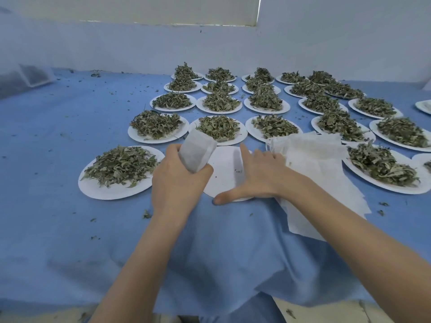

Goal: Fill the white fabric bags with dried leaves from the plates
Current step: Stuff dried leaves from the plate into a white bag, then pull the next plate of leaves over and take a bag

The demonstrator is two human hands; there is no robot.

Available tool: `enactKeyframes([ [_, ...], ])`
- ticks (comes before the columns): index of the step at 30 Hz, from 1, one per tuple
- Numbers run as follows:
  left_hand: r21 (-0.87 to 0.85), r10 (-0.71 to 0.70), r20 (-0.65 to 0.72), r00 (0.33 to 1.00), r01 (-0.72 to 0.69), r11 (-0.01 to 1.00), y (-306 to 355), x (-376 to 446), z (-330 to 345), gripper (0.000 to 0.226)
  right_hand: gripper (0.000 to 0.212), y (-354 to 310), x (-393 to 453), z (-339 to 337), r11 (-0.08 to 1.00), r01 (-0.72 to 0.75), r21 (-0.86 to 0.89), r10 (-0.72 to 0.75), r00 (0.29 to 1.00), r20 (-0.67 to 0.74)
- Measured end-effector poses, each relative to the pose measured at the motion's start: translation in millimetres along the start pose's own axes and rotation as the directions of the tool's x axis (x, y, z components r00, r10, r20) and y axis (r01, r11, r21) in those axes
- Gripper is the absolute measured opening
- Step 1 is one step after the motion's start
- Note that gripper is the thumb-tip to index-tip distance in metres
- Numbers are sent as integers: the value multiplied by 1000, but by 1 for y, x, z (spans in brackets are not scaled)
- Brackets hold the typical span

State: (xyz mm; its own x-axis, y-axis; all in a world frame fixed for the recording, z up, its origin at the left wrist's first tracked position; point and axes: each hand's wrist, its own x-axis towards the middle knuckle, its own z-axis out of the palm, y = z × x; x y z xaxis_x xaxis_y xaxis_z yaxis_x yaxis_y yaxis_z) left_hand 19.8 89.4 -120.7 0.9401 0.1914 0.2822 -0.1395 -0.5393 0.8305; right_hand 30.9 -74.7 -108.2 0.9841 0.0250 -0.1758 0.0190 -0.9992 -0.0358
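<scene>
Holding a filled bag (197,151) in the left hand (178,180), right hand (254,176) spread flat on the emptied plate (224,173), the person likely sets it aside, then takes a fresh bag from the stack (312,159).

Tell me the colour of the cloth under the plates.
Blue, seen in the head view: cloth under white plates.

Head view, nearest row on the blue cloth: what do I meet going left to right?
Full plate of leaves → left hand gripping a filled white bag → empty plate → right hand resting flat on it → stack of empty bags → another full plate.
</scene>
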Motion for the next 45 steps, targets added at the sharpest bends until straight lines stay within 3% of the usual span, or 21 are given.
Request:
enactKeyframes([
  [7, -41, -17, 31, 999, 18, 999, 8, 11, -11, 36, 139, -4, -11, -6, 994, 26, 109, -17, 996, -86],
  [13, -91, 27, 9, 1000, -26, 995, 29, 41, -35, 33, 133, -8, -16, -52, 967, 126, 220, -92, 983, -159],
  [23, -43, 22, -103, 994, -26, 999, 42, 189, -80, 37, 129, -83, 116, -134, 925, 271, 266, -173, 925, -339],
  [29, 52, -87, -89, 992, 92, 994, -5, 297, -97, 69, 126, -142, 232, -153, 905, 277, 321, -198, 945, -259],
  [32, 70, -252, -71, 965, 257, 964, -41, 349, -102, 90, 124, -174, 294, -149, 897, 269, 350, -198, 954, -227],
  [38, 262, -461, -217, 861, 506, 822, -128, 433, -105, 76, 122, -235, 399, -132, 877, 234, 420, -144, 961, -235],
  [42, 339, -428, -244, 870, 490, 803, -172, 467, -103, 83, 125, -261, 447, -118, 913, 159, 375, -83, 974, -211],
  [45, 353, -314, -305, 899, 413, 840, -193, 485, -101, 80, 127, -272, 471, -109, 941, 112, 320, -65, 986, -153],
])
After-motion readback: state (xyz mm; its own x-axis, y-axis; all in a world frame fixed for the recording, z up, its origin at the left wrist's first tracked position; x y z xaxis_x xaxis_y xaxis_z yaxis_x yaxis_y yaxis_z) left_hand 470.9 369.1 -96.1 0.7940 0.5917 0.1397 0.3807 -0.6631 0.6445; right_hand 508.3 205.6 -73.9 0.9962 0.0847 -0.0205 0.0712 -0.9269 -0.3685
